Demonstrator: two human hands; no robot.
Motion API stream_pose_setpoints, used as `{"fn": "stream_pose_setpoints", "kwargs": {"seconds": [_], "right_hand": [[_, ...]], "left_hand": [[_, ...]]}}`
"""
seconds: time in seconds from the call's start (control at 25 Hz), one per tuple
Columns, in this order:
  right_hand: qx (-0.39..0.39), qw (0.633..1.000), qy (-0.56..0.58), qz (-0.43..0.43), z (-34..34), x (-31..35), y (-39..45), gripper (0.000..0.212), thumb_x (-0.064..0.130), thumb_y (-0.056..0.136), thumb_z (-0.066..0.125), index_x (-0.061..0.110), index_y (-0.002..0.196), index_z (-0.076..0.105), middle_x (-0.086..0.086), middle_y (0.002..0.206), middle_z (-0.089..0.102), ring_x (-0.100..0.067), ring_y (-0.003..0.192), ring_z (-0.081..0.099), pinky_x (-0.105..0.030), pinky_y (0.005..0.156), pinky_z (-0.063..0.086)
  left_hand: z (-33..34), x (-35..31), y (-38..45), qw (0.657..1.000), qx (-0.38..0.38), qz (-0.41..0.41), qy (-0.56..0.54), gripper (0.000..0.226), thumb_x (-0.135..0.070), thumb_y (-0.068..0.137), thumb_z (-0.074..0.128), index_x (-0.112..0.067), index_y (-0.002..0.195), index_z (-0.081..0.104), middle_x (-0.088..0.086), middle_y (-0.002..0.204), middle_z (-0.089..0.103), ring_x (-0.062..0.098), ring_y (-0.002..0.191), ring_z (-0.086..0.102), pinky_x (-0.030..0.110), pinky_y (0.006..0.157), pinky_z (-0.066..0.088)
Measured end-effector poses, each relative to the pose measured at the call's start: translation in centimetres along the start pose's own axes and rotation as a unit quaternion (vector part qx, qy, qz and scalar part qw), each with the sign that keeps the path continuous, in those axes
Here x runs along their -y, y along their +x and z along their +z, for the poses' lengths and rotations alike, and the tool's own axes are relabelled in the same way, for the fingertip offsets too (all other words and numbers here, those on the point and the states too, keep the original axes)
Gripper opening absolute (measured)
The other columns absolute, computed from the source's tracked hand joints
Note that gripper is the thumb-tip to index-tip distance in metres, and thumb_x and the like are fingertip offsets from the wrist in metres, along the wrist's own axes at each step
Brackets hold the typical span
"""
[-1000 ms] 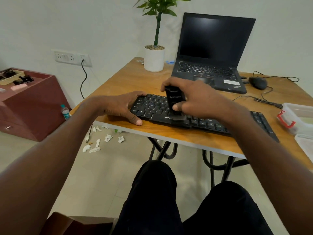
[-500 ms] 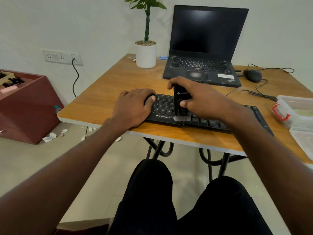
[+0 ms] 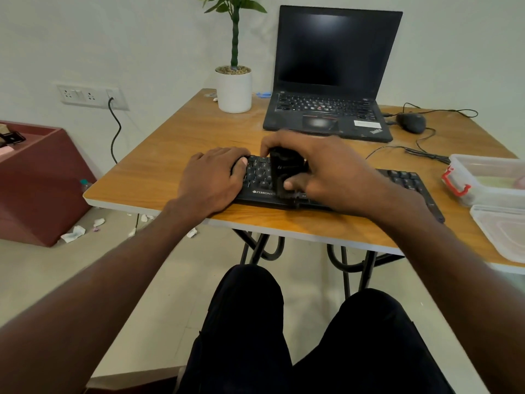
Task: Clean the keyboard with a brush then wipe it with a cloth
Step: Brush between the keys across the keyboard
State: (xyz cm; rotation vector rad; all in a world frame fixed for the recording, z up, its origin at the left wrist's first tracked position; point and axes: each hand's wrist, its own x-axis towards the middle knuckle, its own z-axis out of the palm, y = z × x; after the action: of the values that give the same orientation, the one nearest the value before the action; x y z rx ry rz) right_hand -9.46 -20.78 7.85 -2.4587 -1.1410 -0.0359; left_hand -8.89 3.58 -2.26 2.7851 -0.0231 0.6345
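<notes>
A black keyboard (image 3: 406, 180) lies along the near edge of the wooden table (image 3: 176, 155). My right hand (image 3: 326, 169) grips a black brush (image 3: 285, 173) that stands on the keys left of the keyboard's middle, thumb on its front face; the brush is blurred. My left hand (image 3: 211, 182) rests flat over the keyboard's left end, fingers straight and lying on the keys. Both hands hide much of the keyboard. No cloth can be made out in view.
A black laptop (image 3: 326, 109) stands open behind the keyboard, with a white potted plant (image 3: 233, 89) to its left and a wired mouse (image 3: 411, 122) to its right. A clear plastic box (image 3: 483, 177) and its lid (image 3: 500, 231) sit at the right edge. Paper scraps (image 3: 74, 233) litter the floor.
My left hand slid from the keyboard's left edge onto its keys. The brush in my right hand stays on the keys near the front edge, now blurred. The camera view shifted.
</notes>
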Motion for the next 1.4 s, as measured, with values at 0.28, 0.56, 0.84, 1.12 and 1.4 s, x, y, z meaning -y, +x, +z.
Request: {"fn": "stream_pose_setpoints", "kwargs": {"seconds": [0.28,0.56,0.84,1.12,1.4], "right_hand": [[0.024,0.998,-0.053,0.000,-1.2,-0.1,-0.3,0.064,0.014,0.091,0.073,0.055,0.130,0.046,0.016,0.124,0.062,-0.012,0.107,0.061,-0.042,0.085,0.060],[0.090,0.994,-0.062,0.009,-2.0,0.0,0.3,0.062,0.010,0.089,0.071,0.054,0.126,0.047,0.017,0.111,0.059,-0.013,0.103,0.061,-0.045,0.083,0.060],[0.123,0.992,-0.012,0.024,-2.7,-1.3,-0.4,0.059,0.006,0.091,0.068,0.049,0.126,0.048,0.010,0.120,0.060,-0.014,0.107,0.062,-0.045,0.088,0.059],[0.009,0.999,0.052,0.012,-0.8,-1.4,-0.4,0.060,0.008,0.095,0.068,0.047,0.135,0.044,0.012,0.121,0.055,-0.012,0.103,0.062,-0.035,0.081,0.061],[0.032,0.989,-0.022,0.143,-2.1,-2.9,-0.5,0.057,0.009,0.097,0.063,0.045,0.134,0.039,0.000,0.121,0.054,-0.019,0.097,0.064,-0.037,0.073,0.064]], "left_hand": [[-0.1,0.0,0.0,1.000,0.005,-0.008,0.003,0.046,-0.043,0.107,0.027,-0.032,0.134,0.061,-0.006,0.133,0.069,0.021,0.125,0.060,0.048,0.105,0.041],[-0.1,-0.1,0.0,1.000,0.007,-0.008,0.004,0.045,-0.042,0.107,0.028,-0.031,0.135,0.061,-0.004,0.133,0.069,0.021,0.125,0.060,0.049,0.106,0.041],[-0.1,-0.1,0.0,1.000,0.005,-0.005,-0.002,0.046,-0.042,0.107,0.027,-0.031,0.136,0.060,-0.004,0.135,0.068,0.021,0.126,0.059,0.049,0.107,0.040],[-0.1,0.0,0.0,1.000,0.003,-0.001,0.000,0.047,-0.044,0.107,0.026,-0.031,0.137,0.060,-0.005,0.136,0.069,0.021,0.128,0.059,0.052,0.108,0.041],[-0.2,-0.1,0.0,1.000,0.009,0.001,0.003,0.049,-0.045,0.106,0.024,-0.031,0.138,0.060,-0.004,0.138,0.068,0.022,0.130,0.059,0.053,0.109,0.039]]}}
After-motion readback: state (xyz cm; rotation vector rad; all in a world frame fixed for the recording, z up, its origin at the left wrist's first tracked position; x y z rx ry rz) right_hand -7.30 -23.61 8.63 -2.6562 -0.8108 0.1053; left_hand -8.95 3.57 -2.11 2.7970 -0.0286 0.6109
